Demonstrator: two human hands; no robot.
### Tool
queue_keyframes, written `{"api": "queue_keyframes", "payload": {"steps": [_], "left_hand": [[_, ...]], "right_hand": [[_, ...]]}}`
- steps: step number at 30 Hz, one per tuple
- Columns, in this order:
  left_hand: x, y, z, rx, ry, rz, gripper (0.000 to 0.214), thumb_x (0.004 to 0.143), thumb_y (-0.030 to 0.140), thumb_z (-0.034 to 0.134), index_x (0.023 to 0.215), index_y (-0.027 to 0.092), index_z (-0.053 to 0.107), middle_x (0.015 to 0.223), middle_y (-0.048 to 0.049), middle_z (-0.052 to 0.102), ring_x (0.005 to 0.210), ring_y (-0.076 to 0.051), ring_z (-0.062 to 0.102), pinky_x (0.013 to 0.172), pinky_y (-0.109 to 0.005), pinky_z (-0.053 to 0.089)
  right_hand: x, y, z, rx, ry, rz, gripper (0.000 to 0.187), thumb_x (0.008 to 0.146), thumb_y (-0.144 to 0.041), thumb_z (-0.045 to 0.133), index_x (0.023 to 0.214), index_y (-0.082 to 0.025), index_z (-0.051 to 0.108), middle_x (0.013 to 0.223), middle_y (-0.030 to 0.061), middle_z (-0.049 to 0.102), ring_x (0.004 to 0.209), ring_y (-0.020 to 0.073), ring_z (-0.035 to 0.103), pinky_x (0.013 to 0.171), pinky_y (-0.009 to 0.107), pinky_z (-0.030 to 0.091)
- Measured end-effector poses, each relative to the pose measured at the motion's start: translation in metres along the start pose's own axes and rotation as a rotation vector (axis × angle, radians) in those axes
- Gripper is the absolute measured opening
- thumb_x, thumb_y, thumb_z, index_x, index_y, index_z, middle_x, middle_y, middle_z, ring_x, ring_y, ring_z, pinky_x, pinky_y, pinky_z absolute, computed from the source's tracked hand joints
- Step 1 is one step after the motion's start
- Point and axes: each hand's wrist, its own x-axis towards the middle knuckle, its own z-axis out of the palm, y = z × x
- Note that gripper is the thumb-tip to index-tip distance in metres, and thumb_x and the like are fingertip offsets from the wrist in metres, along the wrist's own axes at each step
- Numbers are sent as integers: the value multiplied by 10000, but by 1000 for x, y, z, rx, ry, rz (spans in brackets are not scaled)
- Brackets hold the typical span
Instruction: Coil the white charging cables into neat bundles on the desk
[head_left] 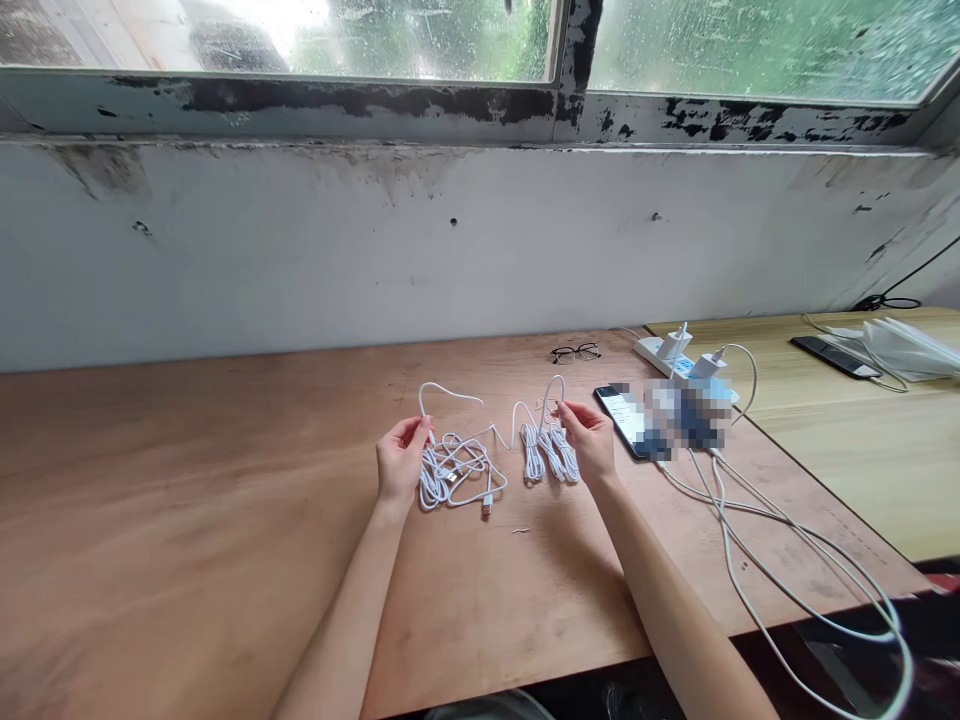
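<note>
My left hand point(401, 462) pinches a white USB cable point(454, 392) between thumb and fingertips. The cable arcs up and away from those fingers, then runs in bends toward the right. My right hand point(591, 440) is closed in a pinch on a white cable loop point(553, 385); whether it is the same cable I cannot tell. Under the left hand lies a loose tangle of white cable point(476, 462), with a USB plug point(487, 504) at its near side. Beside the right hand rest neatly wound white cable bundles point(533, 460).
Glasses point(576, 353) lie near the wall. To the right are a phone point(622, 420), a blurred patch, and a power strip point(651, 352) with chargers. Long white charging cables point(795, 520) loop over the table's front edge. Another phone point(832, 356) sits on the adjoining table.
</note>
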Motion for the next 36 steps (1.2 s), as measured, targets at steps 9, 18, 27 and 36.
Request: {"api": "queue_keyframes", "payload": {"steps": [9, 18, 27, 36], "left_hand": [[7, 4, -9, -60, 106, 92, 317, 566, 380, 753, 743, 125, 689, 603, 4, 617, 519, -62, 502, 551, -199, 422], [8, 6, -12, -55, 122, 140, 314, 578, 389, 750, 748, 130, 701, 601, -7, 628, 522, -74, 515, 556, -218, 427], [14, 7, -18, -105, 209, 191, 279, 597, 362, 746, 760, 141, 701, 642, -7, 643, 530, -64, 514, 543, -202, 415], [15, 11, -20, -100, 220, 196, 285, 581, 363, 754, 743, 136, 698, 633, -9, 642, 514, -61, 498, 526, -202, 400]], "right_hand": [[6, -1, -8, 34, 117, -44, 324, 620, -419, 722, 733, -138, 607, 652, 39, 656, 474, 79, 460, 407, 202, 304], [4, -3, -7, 64, 48, -53, 320, 633, -432, 718, 709, -147, 592, 664, 24, 669, 338, 26, 335, 326, 198, 239], [8, -6, -13, -80, -28, -79, 260, 633, -392, 722, 681, -141, 676, 629, 46, 676, 419, 71, 434, 377, 213, 282], [15, -9, -25, -77, 45, -140, 257, 649, -393, 708, 667, -141, 662, 627, 51, 673, 428, 76, 436, 393, 224, 269]]}}
